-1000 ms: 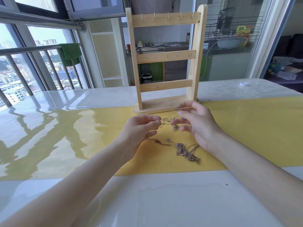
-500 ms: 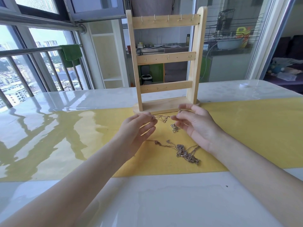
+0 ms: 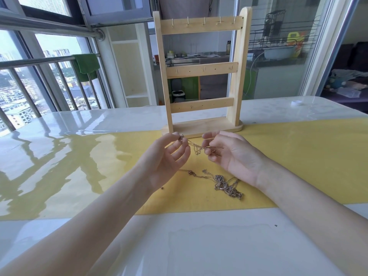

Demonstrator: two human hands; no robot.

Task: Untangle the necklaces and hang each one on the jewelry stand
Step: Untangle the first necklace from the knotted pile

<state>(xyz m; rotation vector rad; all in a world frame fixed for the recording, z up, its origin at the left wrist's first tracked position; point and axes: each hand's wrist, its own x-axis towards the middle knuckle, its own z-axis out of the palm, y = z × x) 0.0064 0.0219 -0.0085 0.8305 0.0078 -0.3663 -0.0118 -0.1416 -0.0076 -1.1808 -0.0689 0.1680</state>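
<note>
I see one thin gold chain (image 3: 196,146) stretched between both hands at frame centre, just in front of the stand's base. Its long axis runs left-right, sloping slightly down toward the right, with a small loop sagging near the middle. Left hand (image 3: 166,156) pinches the upper-left end between thumb and forefinger, a small clasp or pendant at the pinch, other fingers loosely spread. Right hand (image 3: 232,154) pinches the other end with curled fingertips, palm facing up-left. The chain looks fine-linked and pale gold; I can't resolve more detail.

Remaining tangle of necklaces (image 3: 225,183) lies on the yellow mat (image 3: 298,156) below the right hand, darker bronze, bunched, with strands trailing left. Wooden jewelry stand (image 3: 201,76) is upright in the upper centre, three hook rails, nothing hanging.

Versus half a second ago: hands are further apart, left end raised, chain pulled straighter. Pile unchanged.
</note>
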